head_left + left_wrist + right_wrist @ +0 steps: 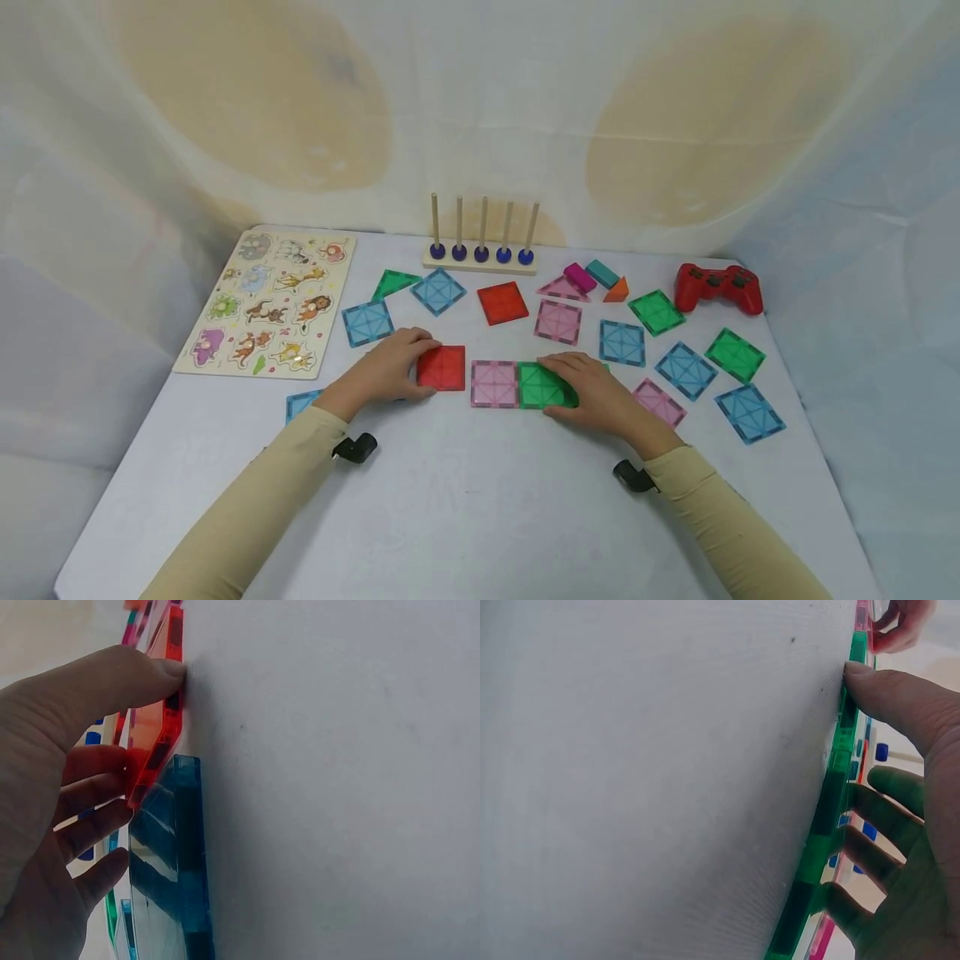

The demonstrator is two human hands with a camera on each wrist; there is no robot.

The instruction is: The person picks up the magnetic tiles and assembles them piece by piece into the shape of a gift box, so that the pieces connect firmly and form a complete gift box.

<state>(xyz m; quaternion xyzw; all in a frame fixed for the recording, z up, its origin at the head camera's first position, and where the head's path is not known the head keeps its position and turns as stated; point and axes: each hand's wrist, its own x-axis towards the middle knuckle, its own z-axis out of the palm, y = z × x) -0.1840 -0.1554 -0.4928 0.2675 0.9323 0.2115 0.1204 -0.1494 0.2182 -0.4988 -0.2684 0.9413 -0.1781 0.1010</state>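
Observation:
My left hand (393,367) grips a translucent red square magnetic tile (442,368), thumb on its near edge and fingers at the far edge. A blue magnetic tile (169,862) lies beside the red one, mostly hidden under that hand in the head view. To the right, past a narrow gap, is a pink tile (494,384). Its right edge meets a green magnetic tile (537,385), which my right hand (588,392) holds with thumb near and fingers far. More green shows past that hand, so a second green tile may be partly covered.
Loose blue, pink, green and red tiles (502,303) lie around the hands. Behind stand a wooden peg rack (480,265) and small coloured blocks (602,273). An animal puzzle board (266,304) is at left, a red game controller (718,288) at right.

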